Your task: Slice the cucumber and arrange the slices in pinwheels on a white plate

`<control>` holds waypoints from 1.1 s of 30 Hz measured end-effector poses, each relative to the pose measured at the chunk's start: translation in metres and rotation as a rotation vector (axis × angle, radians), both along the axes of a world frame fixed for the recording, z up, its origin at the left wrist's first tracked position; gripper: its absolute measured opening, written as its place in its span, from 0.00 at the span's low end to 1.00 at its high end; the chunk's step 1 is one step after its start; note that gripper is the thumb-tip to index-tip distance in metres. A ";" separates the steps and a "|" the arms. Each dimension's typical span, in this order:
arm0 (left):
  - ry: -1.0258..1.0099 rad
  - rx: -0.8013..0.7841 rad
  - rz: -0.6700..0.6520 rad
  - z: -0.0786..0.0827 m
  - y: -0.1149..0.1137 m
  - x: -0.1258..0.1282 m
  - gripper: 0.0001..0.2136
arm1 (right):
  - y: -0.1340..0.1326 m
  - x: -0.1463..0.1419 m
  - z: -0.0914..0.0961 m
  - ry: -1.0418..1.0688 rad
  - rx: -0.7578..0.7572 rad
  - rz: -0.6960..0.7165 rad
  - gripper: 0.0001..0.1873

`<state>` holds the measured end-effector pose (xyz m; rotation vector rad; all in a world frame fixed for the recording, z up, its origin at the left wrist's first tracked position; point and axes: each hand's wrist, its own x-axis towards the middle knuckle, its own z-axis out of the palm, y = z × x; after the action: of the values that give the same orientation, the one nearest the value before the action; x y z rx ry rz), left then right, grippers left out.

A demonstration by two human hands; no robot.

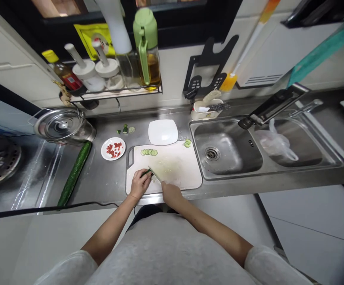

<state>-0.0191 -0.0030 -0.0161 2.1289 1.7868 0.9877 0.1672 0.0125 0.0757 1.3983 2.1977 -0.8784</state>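
Observation:
My left hand [140,183] is closed on a short piece of cucumber [145,172] at the lower left of the white cutting board [186,170]. In my right hand [171,193] is the handle of a knife [156,175], its blade slanting up and left to the cut end of the cucumber piece. Whether the blade is into the flesh, I cannot tell. A row of overlapping cucumber slices [149,152] lies along the board's upper left. A few more slices [187,143] are at its upper right corner.
A white square plate [162,132] touches the board's back edge. Left of it are a round plate [105,154] with chopped red bits, cucumber ends [125,129], a long whole cucumber [75,174] and a lidded steel pot [85,132]. The double sink [228,174] lies right.

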 end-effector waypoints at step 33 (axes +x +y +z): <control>-0.146 -0.450 -0.116 0.070 0.071 0.030 0.13 | 0.012 0.082 0.021 -0.140 0.518 0.125 0.28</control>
<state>0.0106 0.0680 0.0539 1.8077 1.6098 0.6211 0.2491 0.0243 0.0963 1.4587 2.4707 -0.1582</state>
